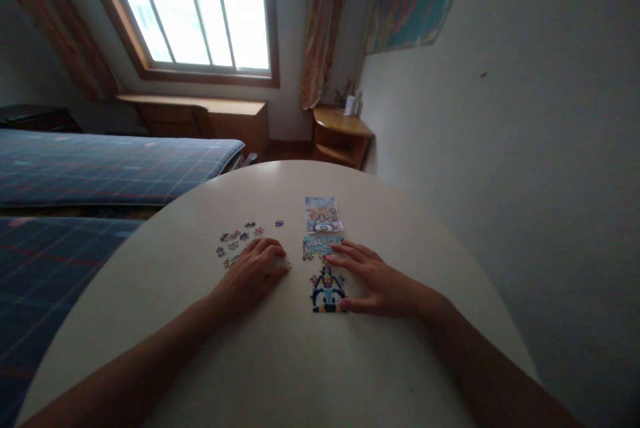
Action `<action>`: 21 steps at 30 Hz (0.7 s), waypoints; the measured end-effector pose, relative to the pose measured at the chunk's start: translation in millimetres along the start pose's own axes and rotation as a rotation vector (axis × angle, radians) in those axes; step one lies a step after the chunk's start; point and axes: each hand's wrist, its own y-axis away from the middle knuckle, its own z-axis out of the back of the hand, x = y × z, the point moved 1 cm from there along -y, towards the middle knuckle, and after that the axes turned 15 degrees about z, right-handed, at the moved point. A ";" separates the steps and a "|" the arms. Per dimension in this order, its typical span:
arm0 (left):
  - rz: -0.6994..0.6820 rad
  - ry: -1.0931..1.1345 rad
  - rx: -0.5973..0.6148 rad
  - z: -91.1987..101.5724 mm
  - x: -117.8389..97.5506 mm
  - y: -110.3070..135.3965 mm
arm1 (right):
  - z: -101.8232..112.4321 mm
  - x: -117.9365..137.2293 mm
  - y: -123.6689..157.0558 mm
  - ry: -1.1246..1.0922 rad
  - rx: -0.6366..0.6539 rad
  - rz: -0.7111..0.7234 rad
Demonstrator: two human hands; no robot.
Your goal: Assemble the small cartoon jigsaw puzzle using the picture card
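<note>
My left hand [261,269] rests on the table with its fingers bent. At its thumb and forefinger tips shows a small pale puzzle piece [287,266], partly covered. Loose puzzle pieces [233,237] lie scattered just beyond this hand. My right hand [373,279] is spread, its fingertips touching the partly joined puzzle. The lower joined section [327,296] shows a blue cartoon dog's face. Above it lies the upper joined strip [315,245] with lettering, its right end under my fingers. A printed picture sheet [323,215] of the same design lies just past the strip.
Everything lies on a round white table [390,375]. Beds with blue plaid covers [110,168] stand on the left. Farther back are a wooden desk [235,107] under the window and a corner shelf [343,123]. A white wall [550,181] runs along the right.
</note>
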 end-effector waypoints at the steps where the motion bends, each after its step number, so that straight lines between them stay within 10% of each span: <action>1: 0.010 -0.007 -0.002 0.5 -0.5 0.3 | 0.2 0.4 -0.3 0.001 0.003 -0.002; 21: -0.053 0.022 0.000 -0.9 -7.7 -2.6 | -1.1 2.5 -1.6 0.025 -0.042 0.017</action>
